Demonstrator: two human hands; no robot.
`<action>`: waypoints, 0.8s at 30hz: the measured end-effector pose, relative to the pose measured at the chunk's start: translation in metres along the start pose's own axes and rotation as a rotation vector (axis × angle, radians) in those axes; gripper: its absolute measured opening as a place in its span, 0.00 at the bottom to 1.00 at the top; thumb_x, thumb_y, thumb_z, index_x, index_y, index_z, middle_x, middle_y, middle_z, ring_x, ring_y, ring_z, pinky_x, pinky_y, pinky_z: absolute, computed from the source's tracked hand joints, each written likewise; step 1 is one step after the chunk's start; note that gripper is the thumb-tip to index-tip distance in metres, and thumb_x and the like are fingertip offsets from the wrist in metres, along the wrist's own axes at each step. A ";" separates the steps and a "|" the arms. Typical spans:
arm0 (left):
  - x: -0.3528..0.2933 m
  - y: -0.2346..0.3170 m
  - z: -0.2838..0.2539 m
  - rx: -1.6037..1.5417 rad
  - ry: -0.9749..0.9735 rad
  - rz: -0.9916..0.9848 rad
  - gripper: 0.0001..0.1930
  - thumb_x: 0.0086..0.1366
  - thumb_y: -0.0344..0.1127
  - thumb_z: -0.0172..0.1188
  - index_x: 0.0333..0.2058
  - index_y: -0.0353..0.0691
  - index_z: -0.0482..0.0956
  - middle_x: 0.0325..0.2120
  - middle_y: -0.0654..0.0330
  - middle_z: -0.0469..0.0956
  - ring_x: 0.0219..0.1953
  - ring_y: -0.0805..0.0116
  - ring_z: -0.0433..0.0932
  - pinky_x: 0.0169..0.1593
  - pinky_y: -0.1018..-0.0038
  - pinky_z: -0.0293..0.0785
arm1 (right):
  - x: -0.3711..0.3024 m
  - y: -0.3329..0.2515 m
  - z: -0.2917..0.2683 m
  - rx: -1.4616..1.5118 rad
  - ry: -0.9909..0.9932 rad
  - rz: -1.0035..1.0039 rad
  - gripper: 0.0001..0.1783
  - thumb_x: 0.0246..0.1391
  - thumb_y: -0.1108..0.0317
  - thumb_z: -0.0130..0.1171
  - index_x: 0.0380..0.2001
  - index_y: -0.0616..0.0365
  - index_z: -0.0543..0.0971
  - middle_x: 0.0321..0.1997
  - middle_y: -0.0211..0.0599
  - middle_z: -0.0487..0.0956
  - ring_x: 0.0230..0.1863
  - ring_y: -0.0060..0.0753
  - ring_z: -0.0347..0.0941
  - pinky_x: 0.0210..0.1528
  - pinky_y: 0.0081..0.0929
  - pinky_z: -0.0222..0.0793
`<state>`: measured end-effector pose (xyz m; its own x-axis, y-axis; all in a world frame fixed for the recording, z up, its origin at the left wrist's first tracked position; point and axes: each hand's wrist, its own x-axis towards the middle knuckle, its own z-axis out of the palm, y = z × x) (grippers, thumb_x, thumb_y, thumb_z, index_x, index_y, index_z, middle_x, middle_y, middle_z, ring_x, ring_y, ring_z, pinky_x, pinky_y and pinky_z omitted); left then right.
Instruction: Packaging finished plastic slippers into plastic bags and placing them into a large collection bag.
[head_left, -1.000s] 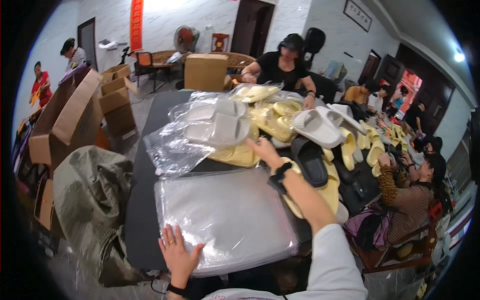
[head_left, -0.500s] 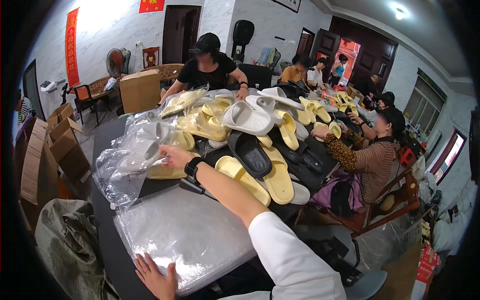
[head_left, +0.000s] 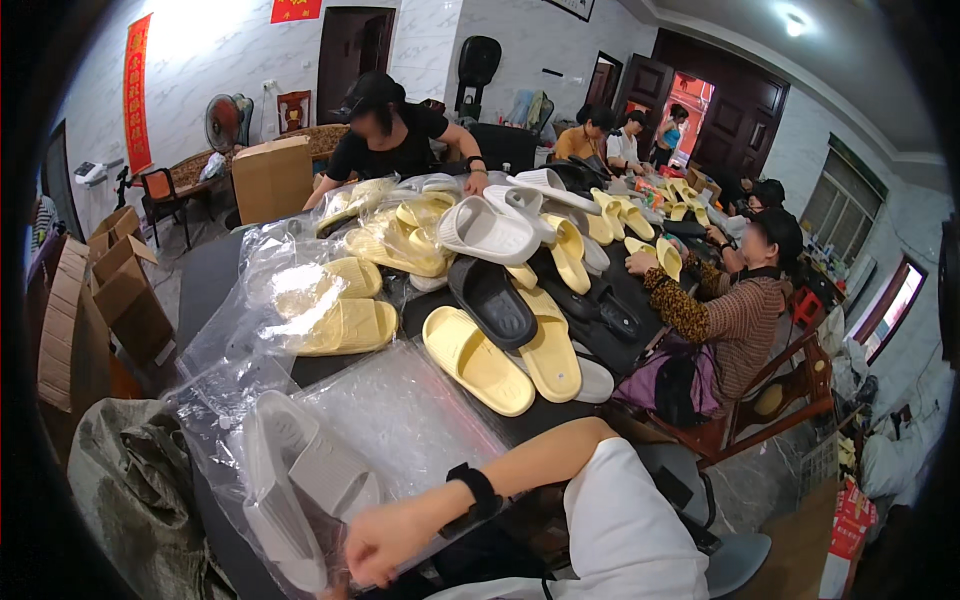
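Note:
A pair of pale grey slide slippers (head_left: 275, 485) lies inside a clear plastic bag (head_left: 215, 410) at the near left of the table. My right hand (head_left: 385, 545) is at the near end of this bag, its fingers curled closed on the plastic beside the slippers. Only a sliver of my left hand (head_left: 335, 592) shows at the lower edge, below the right one; its fingers are hidden. Under the bagged pair lies a stack of clear flat bags (head_left: 400, 410). Just beyond are yellow slides (head_left: 350, 325) in clear plastic.
Loose slides in yellow (head_left: 475, 360), black (head_left: 490, 300) and white (head_left: 490, 230) heap across the dark table (head_left: 215, 275). A co-worker in black (head_left: 390, 140) stands opposite; another in stripes (head_left: 745, 305) sits at right. Cardboard boxes (head_left: 140, 305) and a sack (head_left: 130, 490) stand left.
My right hand has drawn the bagged grey slippers toward me, over the stack of flat bags. My left hand has gone from lying spread on the stack to mostly out of sight.

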<state>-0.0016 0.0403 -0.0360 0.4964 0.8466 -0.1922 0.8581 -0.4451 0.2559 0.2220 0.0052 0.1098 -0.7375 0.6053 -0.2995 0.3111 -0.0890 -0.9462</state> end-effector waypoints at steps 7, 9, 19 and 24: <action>-0.006 -0.004 0.014 -0.088 0.046 -0.033 0.34 0.54 0.52 0.56 0.55 0.36 0.65 0.55 0.42 0.61 0.58 0.44 0.59 0.58 0.57 0.55 | 0.040 0.061 -0.106 -0.977 1.058 0.048 0.45 0.44 0.45 0.59 0.55 0.69 0.59 0.47 0.61 0.71 0.50 0.51 0.69 0.52 0.36 0.64; 0.000 0.013 0.008 -0.113 0.065 -0.025 0.34 0.54 0.52 0.57 0.55 0.36 0.64 0.55 0.42 0.61 0.58 0.44 0.58 0.58 0.57 0.55 | 0.045 0.079 -0.132 -0.434 0.804 0.239 0.54 0.39 0.39 0.62 0.54 0.77 0.56 0.49 0.69 0.68 0.51 0.54 0.68 0.53 0.34 0.64; -0.002 0.006 0.015 -0.238 0.158 -0.091 0.37 0.52 0.54 0.58 0.55 0.36 0.64 0.56 0.43 0.61 0.59 0.46 0.58 0.60 0.55 0.51 | 0.096 0.092 -0.146 -0.087 0.808 0.150 0.32 0.37 0.45 0.64 0.18 0.71 0.73 0.18 0.37 0.70 0.18 0.24 0.60 0.18 0.29 0.54; 0.003 0.008 0.019 -0.301 0.194 -0.104 0.38 0.51 0.55 0.58 0.55 0.36 0.63 0.56 0.44 0.61 0.59 0.46 0.57 0.61 0.55 0.49 | 0.103 0.078 -0.142 0.275 0.794 -0.045 0.18 0.38 0.56 0.59 0.17 0.63 0.72 0.12 0.27 0.61 0.12 0.21 0.53 0.14 0.24 0.47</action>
<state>0.0090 0.0335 -0.0522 0.3499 0.9351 -0.0558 0.8111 -0.2726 0.5175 0.2554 0.1733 0.0223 -0.0725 0.9806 -0.1823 0.0583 -0.1783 -0.9822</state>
